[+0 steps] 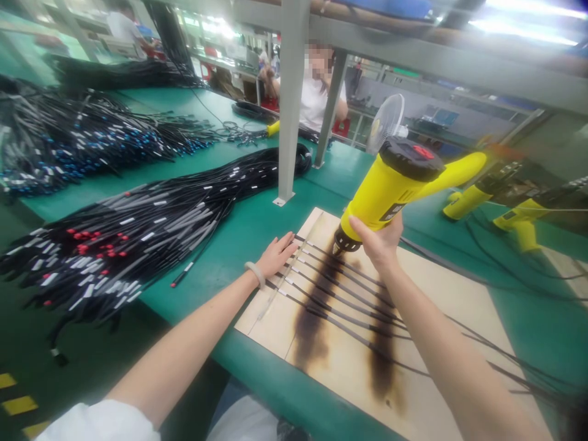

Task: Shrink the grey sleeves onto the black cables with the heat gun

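My right hand grips a yellow heat gun with a black rear cap, its nozzle tilted down over a row of black cables laid across a scorched wooden board. My left hand lies flat with fingers stretched out at the board's left edge, resting on the cable ends with their white sleeves. A pale bracelet is on that wrist. Two dark burn streaks run along the board under the cables.
A large bundle of black cables with red and white ends lies on the green table to the left; another with blue ends sits behind. A grey post stands ahead. More yellow heat guns rest at right. A person in white sits opposite.
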Demonstrator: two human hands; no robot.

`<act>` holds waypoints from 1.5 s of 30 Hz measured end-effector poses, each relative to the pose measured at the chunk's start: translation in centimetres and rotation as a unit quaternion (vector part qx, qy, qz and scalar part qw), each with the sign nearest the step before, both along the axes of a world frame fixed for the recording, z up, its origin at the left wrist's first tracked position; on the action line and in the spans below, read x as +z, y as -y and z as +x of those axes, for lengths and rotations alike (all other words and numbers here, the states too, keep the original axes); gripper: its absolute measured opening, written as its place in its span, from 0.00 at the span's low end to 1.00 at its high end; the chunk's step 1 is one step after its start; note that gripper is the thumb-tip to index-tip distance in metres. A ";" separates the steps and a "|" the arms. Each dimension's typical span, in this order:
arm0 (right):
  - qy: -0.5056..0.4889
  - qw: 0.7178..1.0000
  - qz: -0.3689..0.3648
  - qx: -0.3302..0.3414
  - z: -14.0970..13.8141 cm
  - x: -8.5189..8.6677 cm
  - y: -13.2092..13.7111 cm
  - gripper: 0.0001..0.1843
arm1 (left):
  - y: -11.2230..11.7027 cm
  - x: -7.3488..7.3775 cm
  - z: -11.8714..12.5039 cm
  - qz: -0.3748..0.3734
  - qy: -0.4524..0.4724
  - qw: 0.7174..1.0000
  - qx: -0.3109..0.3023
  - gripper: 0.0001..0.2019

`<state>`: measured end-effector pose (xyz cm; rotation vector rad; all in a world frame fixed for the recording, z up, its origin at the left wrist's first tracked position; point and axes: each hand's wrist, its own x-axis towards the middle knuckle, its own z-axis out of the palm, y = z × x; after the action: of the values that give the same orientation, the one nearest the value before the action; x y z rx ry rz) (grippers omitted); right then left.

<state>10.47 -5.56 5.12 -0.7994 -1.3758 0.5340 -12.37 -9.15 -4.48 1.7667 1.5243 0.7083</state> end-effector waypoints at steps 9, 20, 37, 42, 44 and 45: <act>0.007 1.000 -0.009 -0.013 -0.2 0.0 0.0 0.35 | 0.0 -0.2 0.0 0.000 0.002 1.000 0.001 0.39; 0.004 1.000 -0.005 -0.006 -0.2 -0.3 0.0 0.34 | 0.0 -0.1 0.0 -0.002 0.006 1.000 -0.002 0.39; 0.018 1.000 -0.002 -0.025 0.3 -0.2 0.0 0.34 | -0.1 -0.1 0.0 0.002 0.000 1.000 -0.002 0.40; 0.015 0.999 0.002 -0.030 0.7 -0.3 0.1 0.34 | 0.1 0.1 0.1 0.003 -0.011 1.000 0.003 0.40; 0.016 0.999 0.002 -0.039 1.0 -0.3 0.2 0.34 | 0.1 0.2 0.2 0.004 -0.016 1.000 0.005 0.39; 0.016 0.999 0.000 -0.043 1.1 -0.2 0.2 0.34 | 0.1 0.2 0.2 0.006 -0.018 1.000 0.006 0.39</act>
<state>11.58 -5.77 4.88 -0.8664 -1.3642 0.4551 -12.19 -9.21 -4.33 1.7896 1.5597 0.6960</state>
